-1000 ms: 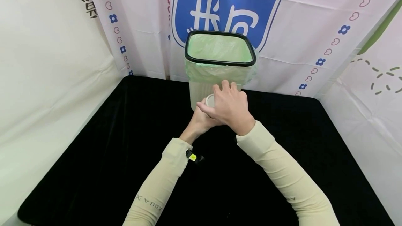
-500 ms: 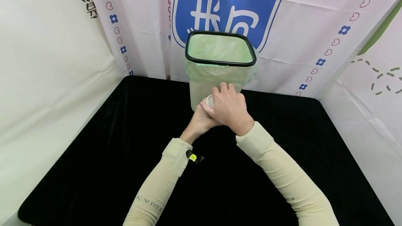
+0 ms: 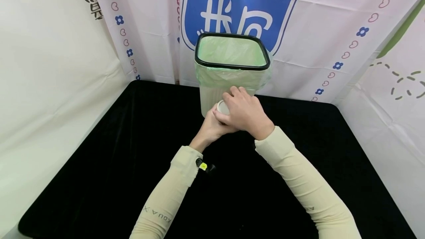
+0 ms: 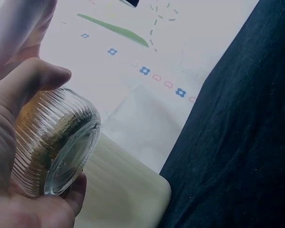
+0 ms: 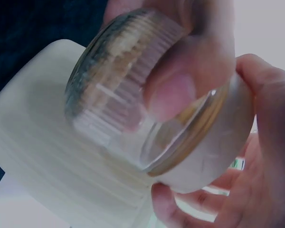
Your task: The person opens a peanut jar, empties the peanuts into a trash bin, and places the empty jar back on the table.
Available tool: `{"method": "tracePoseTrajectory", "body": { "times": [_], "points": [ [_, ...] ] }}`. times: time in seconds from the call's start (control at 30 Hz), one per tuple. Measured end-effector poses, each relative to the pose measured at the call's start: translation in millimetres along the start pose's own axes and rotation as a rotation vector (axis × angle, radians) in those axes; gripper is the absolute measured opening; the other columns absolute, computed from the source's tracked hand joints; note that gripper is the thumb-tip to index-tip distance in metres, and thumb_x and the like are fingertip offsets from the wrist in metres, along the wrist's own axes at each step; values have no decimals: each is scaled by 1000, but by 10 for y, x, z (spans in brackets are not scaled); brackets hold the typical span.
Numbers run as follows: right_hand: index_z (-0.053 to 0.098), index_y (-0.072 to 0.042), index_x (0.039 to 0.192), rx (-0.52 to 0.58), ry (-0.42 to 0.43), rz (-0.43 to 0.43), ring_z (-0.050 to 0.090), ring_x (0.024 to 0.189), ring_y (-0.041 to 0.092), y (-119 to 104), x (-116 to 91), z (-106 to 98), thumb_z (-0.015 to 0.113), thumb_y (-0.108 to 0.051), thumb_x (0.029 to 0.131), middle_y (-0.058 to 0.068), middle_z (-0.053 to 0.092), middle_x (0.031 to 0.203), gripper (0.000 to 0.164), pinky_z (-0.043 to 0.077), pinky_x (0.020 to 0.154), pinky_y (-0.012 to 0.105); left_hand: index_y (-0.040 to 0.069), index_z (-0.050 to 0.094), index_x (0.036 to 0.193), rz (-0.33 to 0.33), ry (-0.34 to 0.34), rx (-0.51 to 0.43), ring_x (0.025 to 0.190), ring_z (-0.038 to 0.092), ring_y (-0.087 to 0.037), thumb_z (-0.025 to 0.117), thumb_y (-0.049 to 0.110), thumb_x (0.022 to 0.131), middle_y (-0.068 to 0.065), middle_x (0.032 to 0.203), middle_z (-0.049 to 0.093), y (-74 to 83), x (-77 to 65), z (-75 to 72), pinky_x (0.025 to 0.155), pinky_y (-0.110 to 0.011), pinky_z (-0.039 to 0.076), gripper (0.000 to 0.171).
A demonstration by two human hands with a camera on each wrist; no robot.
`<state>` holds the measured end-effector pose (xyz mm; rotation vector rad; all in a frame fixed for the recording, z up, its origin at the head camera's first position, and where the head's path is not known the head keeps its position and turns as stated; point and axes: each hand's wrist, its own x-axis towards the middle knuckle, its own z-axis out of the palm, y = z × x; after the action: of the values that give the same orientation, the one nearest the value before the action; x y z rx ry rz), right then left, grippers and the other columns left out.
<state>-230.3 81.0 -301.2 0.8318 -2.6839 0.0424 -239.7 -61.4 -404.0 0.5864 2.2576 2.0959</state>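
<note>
A clear ribbed glass jar [image 4: 61, 137] with a white lid [image 5: 213, 147] is held between my two hands, tilted in both wrist views. My left hand [image 3: 212, 124] grips the glass body, its thumb [image 5: 173, 95] pressed along the ribs. Around the lid curl the fingers and thumb of my right hand [image 3: 246, 110]. Something brownish shows inside the jar, its kind unclear. From the head view only part of the lid's top appears; the hands hide the glass.
Just beyond the hands, a pale bin [image 3: 207, 100] with a black rim [image 3: 232, 66] and a green bag [image 3: 225, 78] stands on the black-covered table [image 3: 149, 139]. A white printed cloth [image 3: 156, 40] hangs behind it.
My right hand has shifted and turned slightly on the lid, its wrist swinging a little to the right. The left hand and the bin stay almost where they were.
</note>
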Motion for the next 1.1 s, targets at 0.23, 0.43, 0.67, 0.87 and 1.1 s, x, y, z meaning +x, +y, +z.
{"method": "tracePoseTrajectory", "body": {
  "times": [0.23,0.43,0.67,0.87,1.1],
  "points": [
    [72,-12,124,54,-17,-61,63,103,33,56,0,-19,64,-52,98,12,67,121,48,63,76,54,17,41,157,3,-13,-15,130,60,-29,87,9,85,-7,147,56,-5,-4,-3,108,-46,55,85],
    [72,-14,129,120,-63,-82,62,107,31,72,12,-63,64,-49,98,9,67,126,47,62,84,52,16,39,158,-8,-4,7,130,59,-29,88,11,85,-7,148,56,4,-6,-5,110,-47,54,89],
    [70,-14,133,194,-103,-102,62,113,32,90,1,-96,63,-45,100,9,67,130,46,60,90,51,19,37,160,-15,-14,-2,131,59,-28,89,11,84,-5,149,55,0,-2,-11,109,-47,55,92],
    [67,-14,138,239,-167,-126,62,119,31,129,21,-127,63,-46,101,8,65,136,49,58,96,50,21,36,160,-28,-25,-32,133,58,-29,88,13,85,-4,151,53,-14,9,-15,110,-48,54,92],
    [65,-18,142,151,-122,-119,64,118,32,103,0,-179,66,-55,97,6,66,138,59,60,89,51,14,40,156,-76,7,5,128,60,-31,89,15,84,-9,146,55,6,15,8,105,-49,56,88]
  ]
}}
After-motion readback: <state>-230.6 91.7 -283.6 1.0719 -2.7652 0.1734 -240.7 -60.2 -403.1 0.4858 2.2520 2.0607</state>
